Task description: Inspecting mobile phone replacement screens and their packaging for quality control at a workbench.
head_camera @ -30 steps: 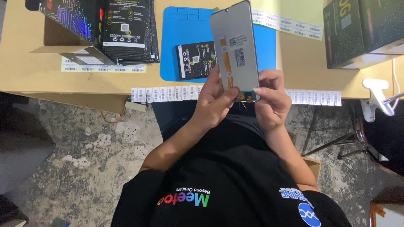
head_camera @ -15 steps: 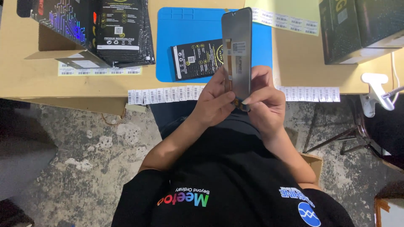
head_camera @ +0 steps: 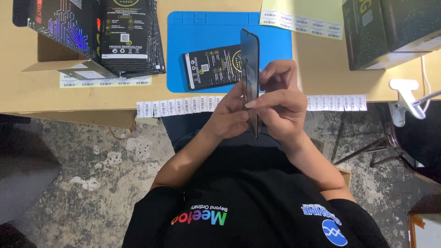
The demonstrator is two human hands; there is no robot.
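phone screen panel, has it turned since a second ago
Yes. The phone screen panel, held by both hands, has turned from flat-on to edge-on, while the blue mat behind it stayed put.

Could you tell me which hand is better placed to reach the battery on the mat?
Probably left: the left hand holds the panel on the side facing the battery; the right hand holds its far side.

The person wears a black short-sleeved T-shirt (head_camera: 257, 202) that fills the lower middle of the frame, with the sleeves ending above the elbows so both forearms are bare. Across the chest runs a line of print in several colours, seen upside down, and toward the lower right sits a round blue and white badge (head_camera: 334, 232) under a line of blue lettering. Neither the left hand (head_camera: 229, 115) nor the right hand (head_camera: 282, 108) has a glove, ring or watch.
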